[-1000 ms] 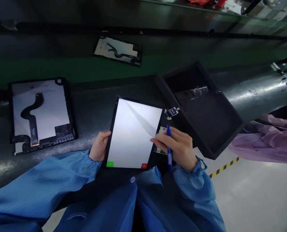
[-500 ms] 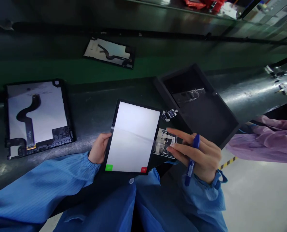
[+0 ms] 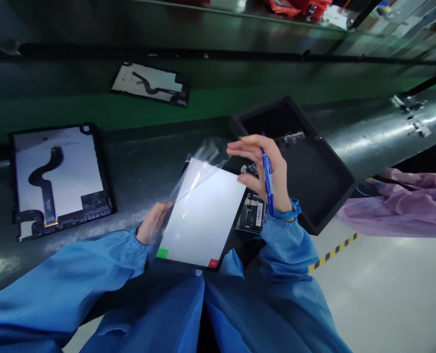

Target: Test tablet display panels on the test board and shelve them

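Observation:
My left hand (image 3: 152, 226) grips the left edge of a tablet (image 3: 202, 214) whose screen glows white, with a green and a red square at its lower corners. My right hand (image 3: 264, 171) is raised over the tablet's upper right corner. Its fingertips pinch a clear plastic film (image 3: 200, 164) that lifts off the screen toward the upper left. A blue pen (image 3: 267, 177) is tucked between the fingers of that same hand. A small circuit board (image 3: 253, 214) lies just right of the tablet.
A black tray (image 3: 324, 193) stands to the right with a metal part inside. An opened tablet back (image 3: 58, 179) with a black flex cable lies at left, another (image 3: 150, 83) on the green belt behind. A person's pink sleeve (image 3: 398, 208) is at far right.
My right hand rose from beside the circuit board to above the tablet's top corner, pulling the clear film up off the screen. The left hand kept its hold.

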The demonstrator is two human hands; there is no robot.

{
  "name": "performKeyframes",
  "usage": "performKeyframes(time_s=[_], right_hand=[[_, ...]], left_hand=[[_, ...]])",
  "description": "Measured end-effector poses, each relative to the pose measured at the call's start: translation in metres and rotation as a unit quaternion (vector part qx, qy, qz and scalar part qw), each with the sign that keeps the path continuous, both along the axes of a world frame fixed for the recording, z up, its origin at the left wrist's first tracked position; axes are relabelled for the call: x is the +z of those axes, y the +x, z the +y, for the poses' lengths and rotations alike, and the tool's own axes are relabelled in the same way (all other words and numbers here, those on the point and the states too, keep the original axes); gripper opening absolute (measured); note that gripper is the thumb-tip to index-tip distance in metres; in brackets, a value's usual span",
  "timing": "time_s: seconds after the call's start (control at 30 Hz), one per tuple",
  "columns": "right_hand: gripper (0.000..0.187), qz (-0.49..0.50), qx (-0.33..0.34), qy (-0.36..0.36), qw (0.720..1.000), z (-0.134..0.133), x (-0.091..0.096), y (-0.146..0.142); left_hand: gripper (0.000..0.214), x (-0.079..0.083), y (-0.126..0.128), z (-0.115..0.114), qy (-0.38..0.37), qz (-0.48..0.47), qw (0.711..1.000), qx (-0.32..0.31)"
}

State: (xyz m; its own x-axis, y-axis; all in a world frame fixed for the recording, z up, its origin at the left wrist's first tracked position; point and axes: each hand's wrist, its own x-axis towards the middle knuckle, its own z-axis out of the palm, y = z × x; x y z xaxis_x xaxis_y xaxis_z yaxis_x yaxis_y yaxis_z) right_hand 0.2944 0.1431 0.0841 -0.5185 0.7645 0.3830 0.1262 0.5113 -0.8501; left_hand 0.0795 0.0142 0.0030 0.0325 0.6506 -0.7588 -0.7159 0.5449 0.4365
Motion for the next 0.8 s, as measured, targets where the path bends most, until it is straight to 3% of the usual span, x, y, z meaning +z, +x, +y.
performKeyframes(time_s=[0.07,0.17,0.3,0.5,0.8], right_hand=[[0.074,-0.037,0.031,0.009,0.999,0.002,-0.015,0.015],[0.083,-0.065,0.025,-0.003,0.998,0.009,-0.032,0.02],[0.074,-0.001,-0.007,-0.054,0.998,0.026,-0.042,0.004],[0.053,0.09,-0.062,-0.16,0.981,0.049,-0.065,-0.019],[0.052,0.131,-0.045,-0.29,0.947,0.061,-0.098,-0.016]], left_hand=[[0.006,0.003,0.001,0.002,-0.016,0.014,1.0,0.019],[0.019,0.014,0.005,0.005,-0.039,0.011,0.999,0.015],[0.037,0.031,0.009,0.009,-0.052,-0.022,0.998,0.019],[0.043,0.05,0.01,0.019,-0.056,-0.065,0.996,-0.012],[0.042,0.061,0.012,0.026,-0.016,-0.095,0.995,0.005]])
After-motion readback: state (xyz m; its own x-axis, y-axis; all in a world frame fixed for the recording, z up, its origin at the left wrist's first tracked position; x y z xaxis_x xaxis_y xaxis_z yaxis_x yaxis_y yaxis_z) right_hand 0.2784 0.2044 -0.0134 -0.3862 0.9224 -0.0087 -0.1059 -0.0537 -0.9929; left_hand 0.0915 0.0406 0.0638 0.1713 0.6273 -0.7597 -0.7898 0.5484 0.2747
